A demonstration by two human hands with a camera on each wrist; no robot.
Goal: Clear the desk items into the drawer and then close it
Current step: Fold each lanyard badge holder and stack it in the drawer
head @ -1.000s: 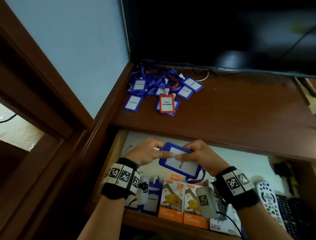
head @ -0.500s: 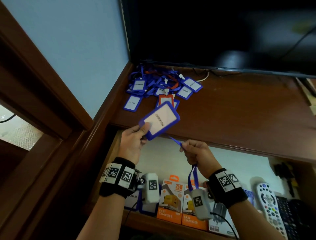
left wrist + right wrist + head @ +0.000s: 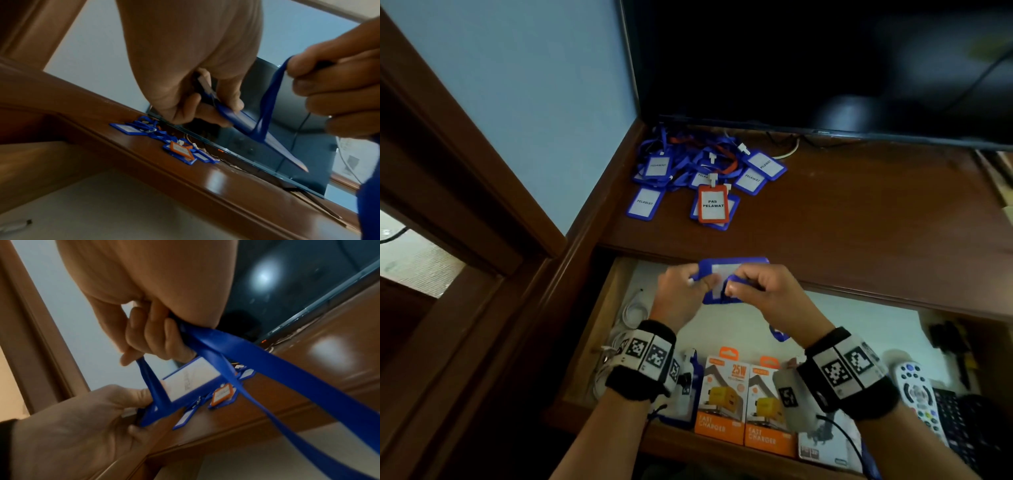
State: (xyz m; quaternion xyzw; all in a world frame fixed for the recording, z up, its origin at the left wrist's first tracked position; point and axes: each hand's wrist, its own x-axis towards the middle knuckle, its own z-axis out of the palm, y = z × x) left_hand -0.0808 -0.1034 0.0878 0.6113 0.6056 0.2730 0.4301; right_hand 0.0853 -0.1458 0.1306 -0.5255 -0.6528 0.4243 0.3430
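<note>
Above the open drawer [image 3: 619, 308], we grip a blue badge [image 3: 732, 267] with our left hand [image 3: 681, 294], thumb and fingers pinching its edge, while our right hand [image 3: 767, 294] pinches its strap [image 3: 257, 353], apparently winding it round. At 12 o'clock on the desk [image 3: 859, 222], a pile of badges [image 3: 702, 178] waits. Most of the clearing remains, by our reckoning, and the drawer is not yet closed.

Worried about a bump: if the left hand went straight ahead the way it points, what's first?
Probably the front edge of the desk, just past the blue badge that the left hand grips; depth is unclear.
</note>
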